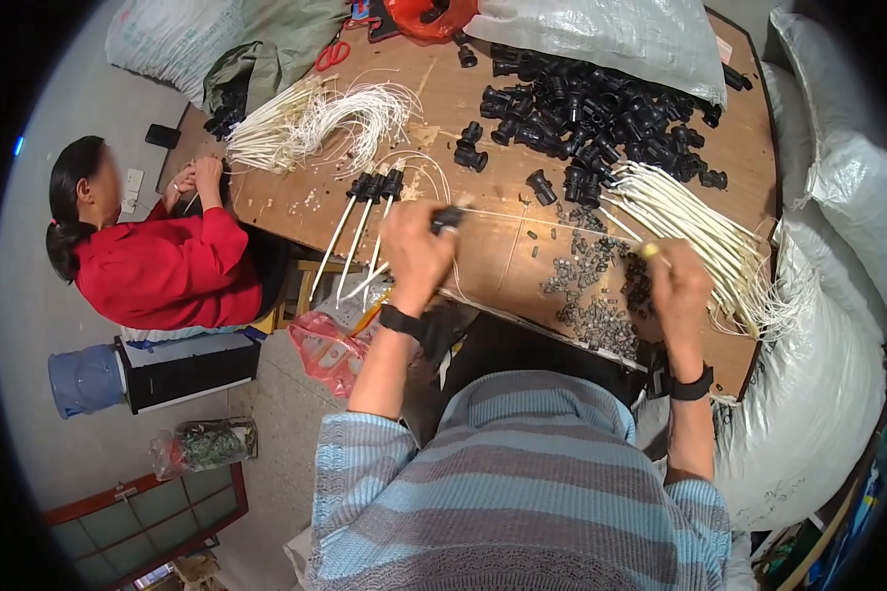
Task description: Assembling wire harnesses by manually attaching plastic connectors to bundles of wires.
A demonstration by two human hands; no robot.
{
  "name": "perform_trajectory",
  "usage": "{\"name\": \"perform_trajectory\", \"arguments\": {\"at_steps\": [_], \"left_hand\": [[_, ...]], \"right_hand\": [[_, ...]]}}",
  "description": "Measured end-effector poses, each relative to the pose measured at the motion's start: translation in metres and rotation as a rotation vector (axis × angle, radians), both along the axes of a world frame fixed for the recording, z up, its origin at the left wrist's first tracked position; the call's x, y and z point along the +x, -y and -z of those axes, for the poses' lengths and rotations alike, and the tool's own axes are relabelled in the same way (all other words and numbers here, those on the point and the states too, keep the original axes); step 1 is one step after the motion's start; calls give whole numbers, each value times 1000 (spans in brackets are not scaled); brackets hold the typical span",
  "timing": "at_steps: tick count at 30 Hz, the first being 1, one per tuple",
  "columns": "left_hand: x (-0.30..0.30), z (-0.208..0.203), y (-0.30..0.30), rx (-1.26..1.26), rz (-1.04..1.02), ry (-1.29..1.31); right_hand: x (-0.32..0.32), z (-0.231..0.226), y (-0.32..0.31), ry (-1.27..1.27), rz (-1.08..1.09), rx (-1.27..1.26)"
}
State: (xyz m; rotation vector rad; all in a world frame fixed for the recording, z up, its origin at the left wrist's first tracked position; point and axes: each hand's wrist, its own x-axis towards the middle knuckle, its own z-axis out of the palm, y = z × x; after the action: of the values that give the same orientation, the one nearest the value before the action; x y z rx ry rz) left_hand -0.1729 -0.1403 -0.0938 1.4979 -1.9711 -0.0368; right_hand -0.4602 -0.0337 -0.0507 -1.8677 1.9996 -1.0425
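Note:
My left hand [414, 251] is closed around a black plastic fitting [447, 218] above the table's front part. A thin white cord [552, 225] runs taut from there across to my right hand [678, 281]. That hand is closed, pinching the cord's end beside a small yellowish tip [649, 250]. Just left of my left hand, several black fittings with white rods [370, 197] lie side by side at the table edge. Small grey and black clips [586, 286] are scattered between my hands, near the right one. A bundle of white rods with cords [705, 236] lies beyond my right hand.
A heap of black fittings [581, 108] covers the back of the table, under a white sack [611, 39]. Another white cord bundle [306, 123] and red scissors [333, 55] lie back left. A co-worker in red [163, 266] sits left. Full white sacks [808, 394] crowd the right edge.

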Motion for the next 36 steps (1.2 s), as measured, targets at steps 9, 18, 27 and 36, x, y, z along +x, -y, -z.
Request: {"name": "perform_trajectory", "arguments": {"at_steps": [9, 18, 27, 36], "left_hand": [[-42, 4, 11, 146, 382, -149], [-92, 29, 51, 146, 520, 59], [-33, 17, 7, 524, 109, -202], [-62, 6, -10, 512, 612, -264]], "right_hand": [[-4, 36, -12, 131, -79, 208], [-75, 47, -21, -420, 197, 298], [-40, 32, -22, 132, -108, 213], [-17, 28, -31, -112, -229, 191]]}}
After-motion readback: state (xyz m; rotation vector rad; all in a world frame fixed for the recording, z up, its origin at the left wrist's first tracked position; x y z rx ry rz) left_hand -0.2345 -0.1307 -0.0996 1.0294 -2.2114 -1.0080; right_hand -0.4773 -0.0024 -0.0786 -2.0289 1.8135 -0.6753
